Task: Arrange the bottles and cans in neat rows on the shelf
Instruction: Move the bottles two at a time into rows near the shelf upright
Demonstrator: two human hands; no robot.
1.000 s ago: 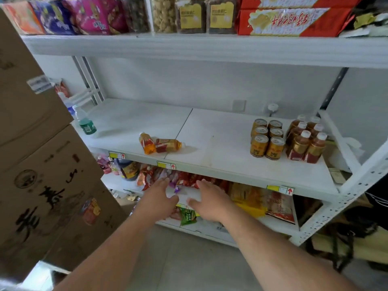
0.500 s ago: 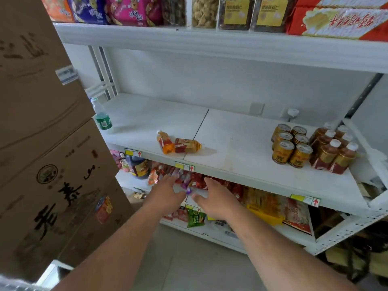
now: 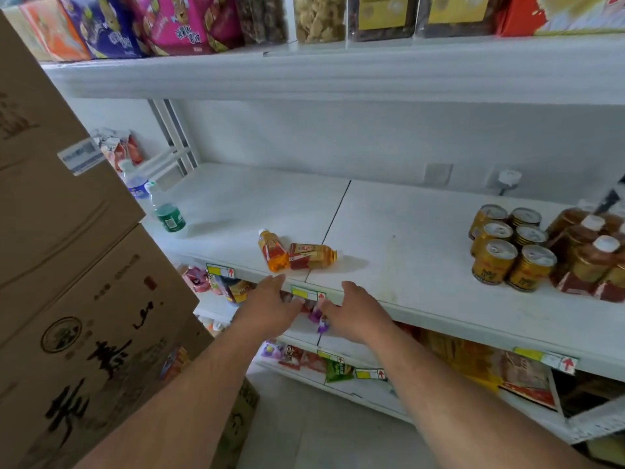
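Two small orange drink bottles lie on their sides on the white shelf (image 3: pixel 389 252): one (image 3: pixel 273 252) with its white cap pointing back, the other (image 3: pixel 313 256) pointing right, the two touching. My left hand (image 3: pixel 270 308) and right hand (image 3: pixel 358 313) are both open, empty, just below the shelf's front edge under those bottles. At the right stand several gold cans (image 3: pixel 510 248) in rows, with brown white-capped bottles (image 3: pixel 592 255) beside them. A clear bottle with a green label (image 3: pixel 167 213) stands at the far left, a blue-labelled one (image 3: pixel 135 179) behind it.
Stacked cardboard boxes (image 3: pixel 67 265) fill the left side, close to the shelf. The upper shelf (image 3: pixel 338 72) holds snack boxes and jars. Lower shelves hold snack packets (image 3: pixel 521 370). A white plug (image 3: pixel 507 177) sits at the back wall.
Both hands have risen from the lower shelf toward the front edge of the middle shelf, nearer the two lying bottles. The view has shifted closer and to the left.
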